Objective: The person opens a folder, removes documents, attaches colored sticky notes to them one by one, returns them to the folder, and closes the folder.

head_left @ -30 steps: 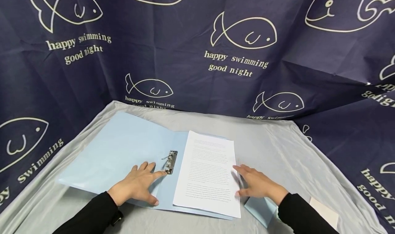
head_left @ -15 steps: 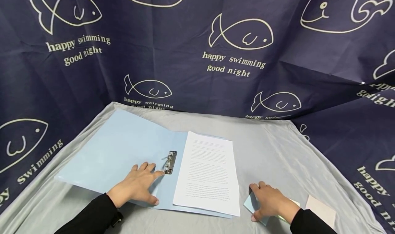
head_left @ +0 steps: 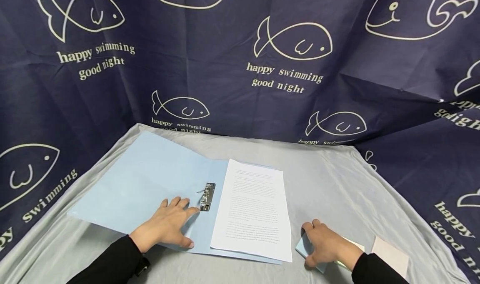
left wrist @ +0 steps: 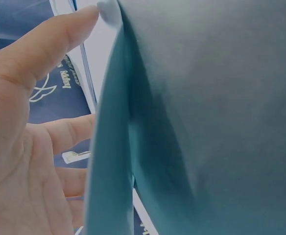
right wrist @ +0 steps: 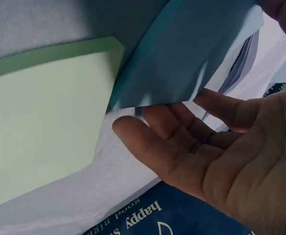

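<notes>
Head view: we find the left hand [head_left: 166, 225] spread over the blue folder [head_left: 150, 171], its fingers splayed and gripping nothing. The right hand's [head_left: 324, 244] fingers and thumb pinch the blue pad [right wrist: 182, 54] by its edges, on the bench [head_left: 318, 184] right of the printed sheets [head_left: 251, 209]. In our judgement, a loose edge grip could let the pad slip; a sideways pull could disturb the green pad [right wrist: 40, 117] close beside.

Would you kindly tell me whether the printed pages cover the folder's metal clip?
No, the metal clip lies uncovered on the blue folder, with the printed pages beside it in the head view.
</notes>
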Motion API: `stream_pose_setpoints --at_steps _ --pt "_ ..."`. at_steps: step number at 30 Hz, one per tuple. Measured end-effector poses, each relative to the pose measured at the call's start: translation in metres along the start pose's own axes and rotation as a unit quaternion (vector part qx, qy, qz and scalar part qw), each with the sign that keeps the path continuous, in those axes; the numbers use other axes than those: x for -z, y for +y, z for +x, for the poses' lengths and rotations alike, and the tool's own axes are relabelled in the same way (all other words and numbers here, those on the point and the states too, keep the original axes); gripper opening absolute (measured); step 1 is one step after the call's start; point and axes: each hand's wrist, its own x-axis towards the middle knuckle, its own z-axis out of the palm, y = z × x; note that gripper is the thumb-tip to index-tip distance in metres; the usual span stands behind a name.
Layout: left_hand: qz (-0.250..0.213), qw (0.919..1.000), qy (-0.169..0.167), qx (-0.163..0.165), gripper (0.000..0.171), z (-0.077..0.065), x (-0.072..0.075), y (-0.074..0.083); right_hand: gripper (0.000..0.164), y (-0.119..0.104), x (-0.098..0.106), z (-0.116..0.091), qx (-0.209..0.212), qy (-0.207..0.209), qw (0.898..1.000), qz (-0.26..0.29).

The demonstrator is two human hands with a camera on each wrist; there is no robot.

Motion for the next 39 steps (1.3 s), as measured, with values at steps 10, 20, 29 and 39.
stream_pose_setpoints --at_steps 10,20,29,39 --pt "0.003 0.9991 0.032 -0.028 0.084 -0.004 0.011 0.01 0.077 -0.004 0.032 0.003 0.022 0.062 0.997 -0.028" --pt "0.001 0.9862 0.099 -0.132 0.071 0.012 0.025 0.039 0.057 -0.042 0.063 0.032 0.107 0.148 0.98 -0.074" --pt "-0.036 0.9859 0.094 -0.134 0.083 0.04 0.025 0.059 0.048 -0.085 0.063 0.052 0.157 0.133 0.975 -0.08" --pt "-0.067 0.9871 0.094 -0.111 0.113 0.054 0.027 0.068 0.043 -0.124 0.053 0.062 0.224 0.132 0.96 -0.1"
